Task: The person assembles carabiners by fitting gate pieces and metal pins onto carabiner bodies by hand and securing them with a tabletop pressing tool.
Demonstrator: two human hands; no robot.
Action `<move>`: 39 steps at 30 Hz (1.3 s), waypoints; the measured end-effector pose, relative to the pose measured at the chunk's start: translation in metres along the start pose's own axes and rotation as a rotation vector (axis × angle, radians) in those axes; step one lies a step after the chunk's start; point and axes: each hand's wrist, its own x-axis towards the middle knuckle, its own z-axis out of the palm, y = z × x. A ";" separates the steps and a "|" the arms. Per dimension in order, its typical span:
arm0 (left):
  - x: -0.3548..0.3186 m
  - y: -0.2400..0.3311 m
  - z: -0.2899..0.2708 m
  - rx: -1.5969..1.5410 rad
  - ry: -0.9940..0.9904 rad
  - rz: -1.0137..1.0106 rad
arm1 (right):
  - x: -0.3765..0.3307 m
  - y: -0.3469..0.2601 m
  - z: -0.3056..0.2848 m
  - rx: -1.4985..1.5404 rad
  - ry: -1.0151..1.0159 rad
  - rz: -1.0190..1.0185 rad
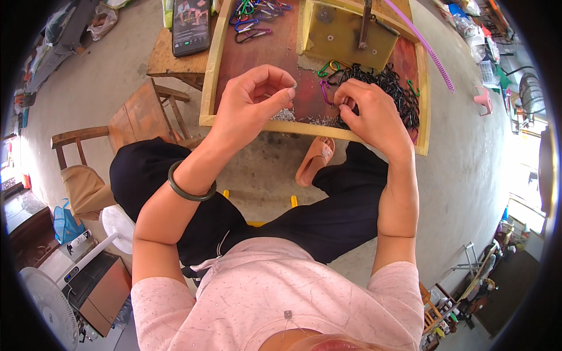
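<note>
My left hand (250, 105) is raised over the front of a wooden-rimmed tray (209, 96), thumb and forefinger pinched on something too small to make out. Below its fingertips lies a heap of tiny silver metal pieces (284, 115), with more small pieces (321, 121) scattered along the front rim. To the right, my right hand (374, 114) has its fingers curled and closed at the edge of a pile of black carabiners (405, 96); what they grip, if anything, is hidden. A purple carabiner (324, 92) lies just left of these fingers, and a green carabiner (322, 71) beyond.
A yellowish metal plate (339, 35) with an upright lever (364, 29) stands at the tray's back. Coloured carabiners (253, 34) lie back left. Left of the tray, a phone (191, 29) rests on a wooden stool (175, 61). A purple coil (436, 58) hangs over the right rim.
</note>
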 end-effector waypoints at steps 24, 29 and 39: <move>0.002 -0.003 0.011 0.009 -0.064 0.034 | 0.020 -0.025 0.006 0.688 0.110 -0.114; 0.002 -0.001 0.007 -0.070 -0.089 0.000 | 0.024 -0.028 0.013 0.602 0.186 -0.208; 0.005 0.009 0.008 -0.182 0.036 -0.081 | 0.019 -0.035 0.012 0.581 0.296 -0.167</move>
